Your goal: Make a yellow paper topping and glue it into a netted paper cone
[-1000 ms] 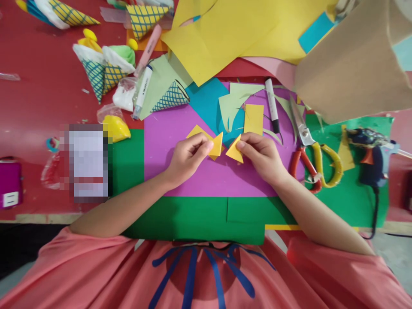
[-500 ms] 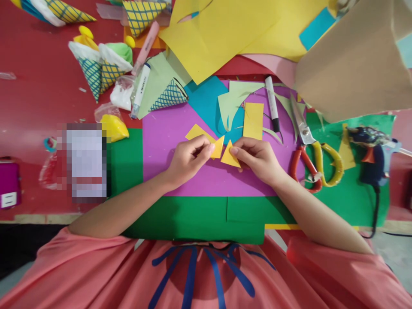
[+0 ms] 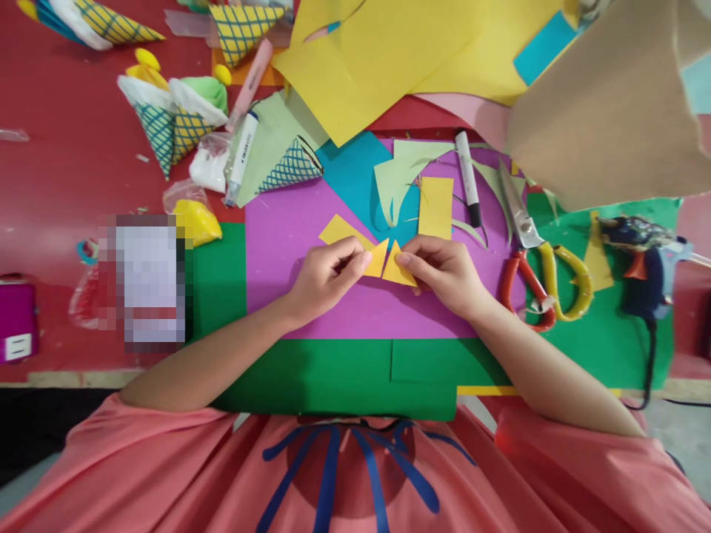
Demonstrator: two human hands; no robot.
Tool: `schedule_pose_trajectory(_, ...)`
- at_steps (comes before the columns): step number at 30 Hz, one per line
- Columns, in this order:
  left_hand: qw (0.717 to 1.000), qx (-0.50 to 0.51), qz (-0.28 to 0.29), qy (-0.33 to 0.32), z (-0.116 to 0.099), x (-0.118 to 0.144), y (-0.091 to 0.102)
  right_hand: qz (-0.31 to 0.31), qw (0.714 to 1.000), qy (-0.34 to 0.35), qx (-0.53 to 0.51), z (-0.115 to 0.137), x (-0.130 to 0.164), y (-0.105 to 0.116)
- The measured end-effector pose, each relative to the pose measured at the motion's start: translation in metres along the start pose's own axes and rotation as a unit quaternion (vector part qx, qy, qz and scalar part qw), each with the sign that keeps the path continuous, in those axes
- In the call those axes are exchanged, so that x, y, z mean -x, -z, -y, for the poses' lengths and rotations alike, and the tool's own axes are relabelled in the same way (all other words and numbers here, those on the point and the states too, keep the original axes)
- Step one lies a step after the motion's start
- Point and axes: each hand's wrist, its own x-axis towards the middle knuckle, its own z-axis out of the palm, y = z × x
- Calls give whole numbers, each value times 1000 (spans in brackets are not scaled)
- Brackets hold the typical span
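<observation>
Pinching a small yellow triangle (image 3: 378,259) between thumb and fingers, the left hand (image 3: 325,277) rests over the purple sheet (image 3: 294,244) in the middle of the counter (image 3: 61,155). Its grip is closed on the outer corner of this piece. The right hand (image 3: 444,270) holds a second yellow triangle (image 3: 398,268) in the same way, its grip also closed on the paper. The two triangles point toward each other and their tips are touching or almost touching; I cannot tell which.

Just above the hands lie a yellow rectangle (image 3: 436,207) and another yellow piece (image 3: 338,229), partly under the left fingers. To the right of the right hand are scissors (image 3: 533,252) with red and yellow handles, and a black marker (image 3: 467,189) lies near them. A glue gun (image 3: 638,259) rests further right on the green sheet (image 3: 333,370). Several paper cones (image 3: 167,126) with a grid pattern are at the upper left.
</observation>
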Motion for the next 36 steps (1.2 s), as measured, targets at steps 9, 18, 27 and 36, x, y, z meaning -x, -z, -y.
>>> schedule_pose_trajectory(9, 1000, -3, 19, 16, -1, 0, 0, 13, 1000, -8, -4, -2, 0, 1)
schedule_pose_trajectory(18, 999, 2, 30, 31, -2, -1, 0, 16, 1000, -19, 4, -1, 0, 3)
schedule_pose_trajectory(27, 999, 3, 32, 29, -2, 0, -1, 21, 1000, -17, 9, -1, 0, 2)
schedule_pose_trajectory(36, 999, 3, 36, 24, -2, -1, 0, 20, 1000, -17, 1, 0, 0, 2)
